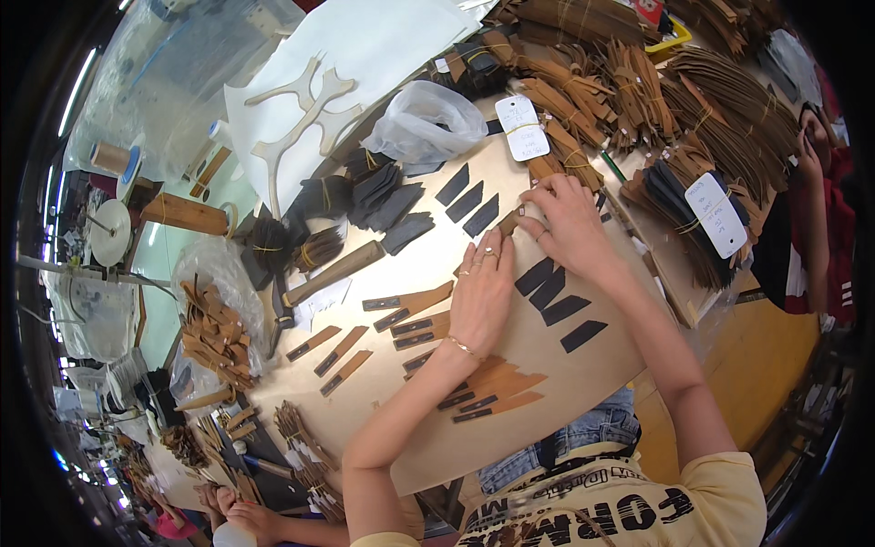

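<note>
Left hand (481, 290): centre of frame, flat on the bench (401, 428), fingers spread, gripping nothing.
Right hand (563, 223): just above, fingers pinching a small brown leather piece (512, 221).
Black strips (556, 296): right of the left hand.

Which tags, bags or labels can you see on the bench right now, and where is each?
White paper tag: rounded rectangle, tied on the brown strip bundles just beyond the right hand.
Second white tag: rounded rectangle, on the dark bundle at right.
Clear plastic bag: crumpled, left of the first tag.
Another clear bag: far left, holding brown pieces.
</note>
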Demonstrator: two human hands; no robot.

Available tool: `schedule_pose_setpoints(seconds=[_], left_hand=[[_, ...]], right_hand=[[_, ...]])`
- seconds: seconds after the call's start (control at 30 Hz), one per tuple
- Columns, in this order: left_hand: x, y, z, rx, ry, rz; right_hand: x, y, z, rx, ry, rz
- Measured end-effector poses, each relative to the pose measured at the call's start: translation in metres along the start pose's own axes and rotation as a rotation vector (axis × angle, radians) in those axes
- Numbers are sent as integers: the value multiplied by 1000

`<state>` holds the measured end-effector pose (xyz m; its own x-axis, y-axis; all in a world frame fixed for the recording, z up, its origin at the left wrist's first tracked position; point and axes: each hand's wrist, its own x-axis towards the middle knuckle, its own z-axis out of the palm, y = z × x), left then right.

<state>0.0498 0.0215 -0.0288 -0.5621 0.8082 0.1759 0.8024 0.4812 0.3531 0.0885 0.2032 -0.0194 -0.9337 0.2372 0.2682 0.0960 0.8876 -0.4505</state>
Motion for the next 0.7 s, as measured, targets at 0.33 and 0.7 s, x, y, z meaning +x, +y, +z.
schedule_pose_setpoints(seconds=[0.33, 0.7], left_hand=[[-2, 12, 16, 64, 37, -84], [-1, 16, 14, 176, -99, -63]], right_hand=[[-1, 3, 4, 183, -31, 82], [-2, -15, 1, 455, -82, 79]])
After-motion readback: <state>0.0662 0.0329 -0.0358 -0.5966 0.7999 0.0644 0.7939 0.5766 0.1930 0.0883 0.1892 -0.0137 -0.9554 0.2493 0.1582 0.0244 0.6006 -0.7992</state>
